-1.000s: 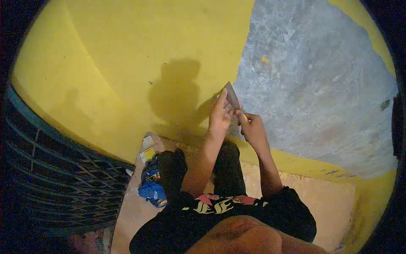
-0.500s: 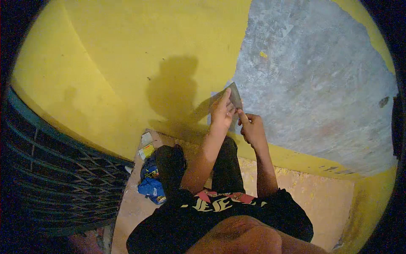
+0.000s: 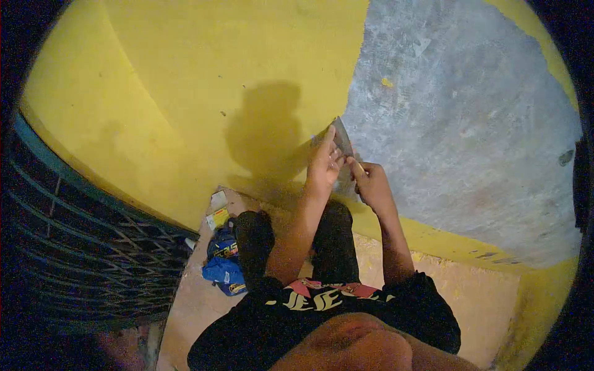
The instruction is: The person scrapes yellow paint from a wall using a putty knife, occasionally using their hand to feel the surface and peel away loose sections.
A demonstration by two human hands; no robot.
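A metal scraper (image 3: 341, 134) with a flat grey blade lies against the wall, right at the line where yellow paint (image 3: 204, 80) meets bare grey plaster (image 3: 458, 117). My right hand (image 3: 372, 185) grips its handle from below. My left hand (image 3: 324, 164) presses its fingers flat on the blade. Both arms reach forward over my bent knees in dark trousers.
Blue packets (image 3: 223, 267) and a small yellow box (image 3: 216, 219) lie on the tan floor (image 3: 476, 290) by my left foot. A dark metal grille (image 3: 80, 247) stands at the left. A yellow strip of paint runs along the wall's foot.
The scraper and both hands shifted slightly down and back up along the paint edge; the view moved a little.
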